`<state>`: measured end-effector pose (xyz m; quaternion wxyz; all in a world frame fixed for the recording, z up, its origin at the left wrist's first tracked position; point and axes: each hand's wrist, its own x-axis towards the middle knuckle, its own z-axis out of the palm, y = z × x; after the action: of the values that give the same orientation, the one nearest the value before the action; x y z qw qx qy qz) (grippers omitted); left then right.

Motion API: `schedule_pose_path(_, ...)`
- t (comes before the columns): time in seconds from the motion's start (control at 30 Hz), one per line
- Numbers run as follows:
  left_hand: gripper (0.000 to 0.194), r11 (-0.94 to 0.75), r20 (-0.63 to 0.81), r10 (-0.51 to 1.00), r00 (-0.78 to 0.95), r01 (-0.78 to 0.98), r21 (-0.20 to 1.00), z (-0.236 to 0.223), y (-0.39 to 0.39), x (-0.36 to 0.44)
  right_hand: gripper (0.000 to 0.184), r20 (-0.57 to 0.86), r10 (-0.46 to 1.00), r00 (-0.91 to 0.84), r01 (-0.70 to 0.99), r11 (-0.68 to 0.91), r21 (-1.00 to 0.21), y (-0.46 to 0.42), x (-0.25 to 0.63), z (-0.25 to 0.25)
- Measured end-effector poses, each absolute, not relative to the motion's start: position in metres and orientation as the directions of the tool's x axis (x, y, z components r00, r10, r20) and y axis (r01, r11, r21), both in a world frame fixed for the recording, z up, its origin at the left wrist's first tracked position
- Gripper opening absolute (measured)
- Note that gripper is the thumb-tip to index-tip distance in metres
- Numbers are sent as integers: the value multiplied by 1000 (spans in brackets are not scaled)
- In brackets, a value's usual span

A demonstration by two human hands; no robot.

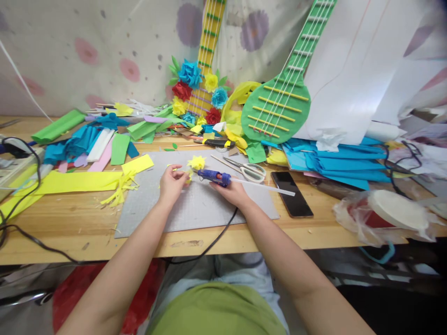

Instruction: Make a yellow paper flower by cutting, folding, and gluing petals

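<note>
My right hand (230, 190) is wrapped round a blue hot glue gun (213, 176), with a long pale glue stick (268, 186) sticking out of its back toward the right. The gun's nozzle points left, toward my left hand (172, 184). Its fingers are pinched on a small piece of yellow crepe paper (189, 178), partly hidden by them. Just beyond the nozzle a yellow paper flower (196, 162) lies on the grey cutting mat (146, 214). Scissors (249, 170) rest on the mat to the right of the flower.
A phone (292, 194) lies right of the mat. Yellow crepe strips (80, 183) spread to the left. Behind stand a green paper instrument (275, 109) and a yellow one (209, 39) with paper flowers. A power cord (216, 239) hangs over the front edge. Blue crepe paper (345, 163) is piled right.
</note>
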<state>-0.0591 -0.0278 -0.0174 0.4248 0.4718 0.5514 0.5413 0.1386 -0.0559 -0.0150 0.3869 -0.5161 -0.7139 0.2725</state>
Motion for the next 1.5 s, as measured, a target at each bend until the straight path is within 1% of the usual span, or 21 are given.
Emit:
schedule_pose_path(0.1, 43, -15, 22, 978, -206, 33, 999, -14, -29, -58, 29, 287, 941, -180, 558, 338, -758, -57, 138, -12)
schedule_pose_path(0.43, 46, -4, 1, 980, -201, -14, 1000, -7, -32, -56, 29, 294, 935, -201, 605, 354, -713, -56, 138, -11)
schedule_pose_path(1.07, 44, -31, 40, 990, -134, 63, 998, -14, -32, -57, 29, 289, 939, -186, 592, 342, -730, -57, 138, -11)
schedule_pose_path(1.2, 45, -17, 26, 993, -117, 78, 997, -16, -32, -58, 29, 297, 938, -178, 566, 345, -749, -58, 137, -10)
schedule_pose_path(1.3, 45, -9, 19, 993, -113, 84, 996, -17, -31, -58, 29, 265, 956, -126, 505, 291, -813, -58, 137, -13)
schedule_pose_path(1.4, 46, -8, 18, 993, -115, 84, 996, -18, -31, -58, 31, 143, 990, 2, 403, 130, -906, -55, 137, -15)
schedule_pose_path(1.5, 46, -17, 28, 992, -125, 92, 996, -18, -30, -61, 32, 21, 992, 125, 287, -15, -958, -52, 137, -14)
